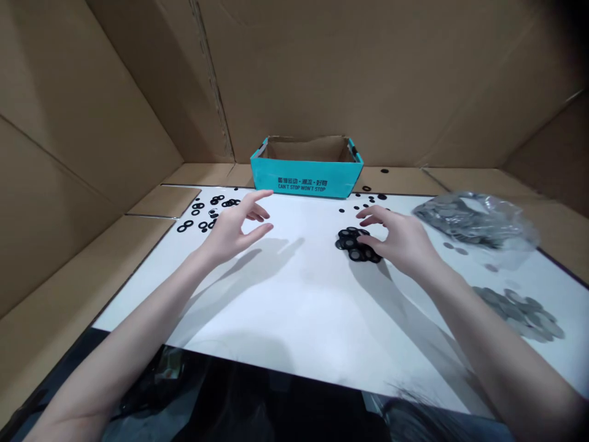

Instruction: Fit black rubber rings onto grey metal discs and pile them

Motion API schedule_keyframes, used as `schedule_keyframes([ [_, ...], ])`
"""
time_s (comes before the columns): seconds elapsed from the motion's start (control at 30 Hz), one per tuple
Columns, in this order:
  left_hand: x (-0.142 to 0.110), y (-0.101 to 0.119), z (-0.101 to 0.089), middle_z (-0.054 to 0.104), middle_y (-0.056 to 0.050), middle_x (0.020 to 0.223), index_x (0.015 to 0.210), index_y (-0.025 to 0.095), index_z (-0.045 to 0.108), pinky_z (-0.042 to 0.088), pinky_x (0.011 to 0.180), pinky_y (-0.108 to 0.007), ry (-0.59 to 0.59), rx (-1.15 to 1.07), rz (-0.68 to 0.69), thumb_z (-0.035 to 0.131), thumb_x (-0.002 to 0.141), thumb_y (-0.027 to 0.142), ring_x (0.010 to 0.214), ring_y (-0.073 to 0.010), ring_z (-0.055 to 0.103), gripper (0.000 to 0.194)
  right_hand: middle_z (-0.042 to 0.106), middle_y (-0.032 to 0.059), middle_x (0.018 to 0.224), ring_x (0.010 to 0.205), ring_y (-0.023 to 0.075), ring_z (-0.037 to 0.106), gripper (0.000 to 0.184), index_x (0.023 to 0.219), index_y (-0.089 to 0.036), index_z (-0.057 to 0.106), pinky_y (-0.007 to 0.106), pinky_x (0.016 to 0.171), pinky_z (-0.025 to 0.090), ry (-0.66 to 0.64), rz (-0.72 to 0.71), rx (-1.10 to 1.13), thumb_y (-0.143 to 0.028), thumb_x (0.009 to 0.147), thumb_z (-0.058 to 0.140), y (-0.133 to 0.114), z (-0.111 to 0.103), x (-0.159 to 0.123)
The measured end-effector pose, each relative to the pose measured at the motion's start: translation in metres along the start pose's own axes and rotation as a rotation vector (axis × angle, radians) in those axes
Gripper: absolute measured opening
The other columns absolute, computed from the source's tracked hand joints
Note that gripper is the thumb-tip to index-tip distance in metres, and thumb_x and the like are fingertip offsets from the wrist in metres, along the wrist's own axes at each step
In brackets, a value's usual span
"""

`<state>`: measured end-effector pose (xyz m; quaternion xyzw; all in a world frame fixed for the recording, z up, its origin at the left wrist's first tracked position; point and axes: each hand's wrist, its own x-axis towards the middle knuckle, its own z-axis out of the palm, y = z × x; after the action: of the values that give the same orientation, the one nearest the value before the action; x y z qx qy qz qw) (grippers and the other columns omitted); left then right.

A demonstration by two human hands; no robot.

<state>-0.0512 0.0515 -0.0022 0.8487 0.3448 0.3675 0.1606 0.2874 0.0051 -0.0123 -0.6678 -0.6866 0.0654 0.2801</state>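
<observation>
My left hand (237,226) hovers above the left part of the white table top (285,294), fingers apart and nothing in it. Close by on its left lie scattered black rings (197,209), some partly hidden by the hand. My right hand (391,236) is held over the right edge of a pile of black round pieces with grey centres (354,242). Its thumb and fingers are spread, with no piece seen between them. Whether the thumb touches the pile I cannot tell.
A turquoise open box (306,178) stands at the back middle. Small black discs and rings (368,199) lie right of it. Farther right rest a clear plastic bag of grey discs (473,218) and loose grey discs (519,313). Cardboard walls (359,73) enclose the table.
</observation>
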Motion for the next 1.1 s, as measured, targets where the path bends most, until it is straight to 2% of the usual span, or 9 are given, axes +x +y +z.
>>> schedule_keyframes([
  [0.13,-0.001,-0.018,-0.014,0.077,-0.007,0.104,0.139,0.020,0.056,0.059,0.094,-0.036,-0.012,0.078,-0.149,0.062,0.092,0.041,0.093,-0.0202,0.075,0.052,0.082,0.0096,0.108,0.102,0.0344,0.075,0.027,0.104,-0.025,0.070,0.042,0.084,0.052,-0.023,0.034,-0.026,-0.028,0.077,0.071,0.001,-0.008,0.001],
  [0.27,-0.002,-0.042,-0.038,0.078,-0.008,0.104,0.128,0.019,0.064,0.055,0.091,-0.034,-0.062,0.270,-0.332,0.057,0.090,0.046,0.093,-0.0230,0.073,0.048,0.079,0.0059,0.081,0.069,0.0258,0.069,0.025,0.109,-0.026,0.070,0.037,0.075,0.045,0.007,0.190,-0.103,-0.036,0.087,0.063,0.017,-0.035,-0.013],
  [0.33,-0.003,-0.056,-0.053,0.078,-0.010,0.110,0.130,0.020,0.065,0.053,0.093,-0.035,-0.112,0.392,-0.432,0.055,0.090,0.048,0.099,-0.0259,0.072,0.050,0.077,0.0059,0.074,0.071,0.0266,0.068,0.024,0.108,-0.025,0.070,0.036,0.072,0.042,-0.003,0.248,-0.170,-0.031,0.086,0.060,0.036,-0.046,-0.022],
  [0.43,-0.009,-0.075,-0.069,0.077,-0.013,0.118,0.127,0.019,0.070,0.052,0.089,-0.037,-0.172,0.520,-0.533,0.059,0.085,0.052,0.108,-0.0331,0.070,0.054,0.082,0.0090,0.095,0.075,0.0289,0.068,0.028,0.107,-0.027,0.071,0.037,0.068,0.043,-0.036,0.293,-0.260,-0.034,0.081,0.063,0.075,-0.056,-0.037],
  [0.57,-0.017,-0.093,-0.075,0.076,-0.015,0.119,0.118,0.019,0.077,0.051,0.083,-0.035,-0.197,0.554,-0.576,0.061,0.079,0.054,0.105,-0.0350,0.070,0.055,0.081,0.0151,0.110,0.075,0.0322,0.069,0.047,0.110,-0.026,0.073,0.040,0.067,0.046,-0.097,0.308,-0.319,-0.057,0.076,0.068,0.110,-0.053,-0.059],
  [0.67,-0.020,-0.100,-0.073,0.077,-0.014,0.115,0.112,0.020,0.080,0.050,0.082,-0.034,-0.211,0.557,-0.571,0.059,0.080,0.055,0.107,-0.0347,0.069,0.052,0.080,0.0179,0.106,0.083,0.0378,0.071,0.049,0.115,-0.025,0.073,0.043,0.069,0.048,-0.090,0.346,-0.372,-0.058,0.081,0.060,0.108,-0.045,-0.073],
  [0.77,-0.021,-0.103,-0.070,0.077,-0.013,0.114,0.105,0.022,0.083,0.050,0.081,-0.033,-0.207,0.550,-0.558,0.059,0.081,0.055,0.105,-0.0330,0.068,0.047,0.080,0.0178,0.104,0.091,0.0392,0.072,0.036,0.108,-0.026,0.073,0.044,0.070,0.048,-0.010,0.307,-0.347,-0.049,0.087,0.055,0.098,-0.035,-0.083],
  [0.9,-0.023,-0.103,-0.070,0.077,-0.012,0.110,0.096,0.023,0.084,0.050,0.081,-0.033,-0.191,0.515,-0.531,0.061,0.079,0.055,0.102,-0.0316,0.068,0.043,0.082,0.0135,0.097,0.092,0.0402,0.073,0.027,0.097,-0.029,0.071,0.045,0.071,0.049,0.117,0.295,-0.301,-0.044,0.080,0.056,0.096,-0.026,-0.085],
  [1.1,-0.023,-0.101,-0.069,0.076,-0.010,0.105,0.085,0.024,0.081,0.049,0.089,-0.037,-0.135,0.472,-0.506,0.070,0.073,0.054,0.105,-0.0330,0.065,0.034,0.082,0.0096,0.087,0.090,0.0378,0.075,0.020,0.088,-0.030,0.069,0.046,0.082,0.051,0.168,0.392,-0.086,-0.040,0.073,0.065,0.090,-0.032,-0.080],
])
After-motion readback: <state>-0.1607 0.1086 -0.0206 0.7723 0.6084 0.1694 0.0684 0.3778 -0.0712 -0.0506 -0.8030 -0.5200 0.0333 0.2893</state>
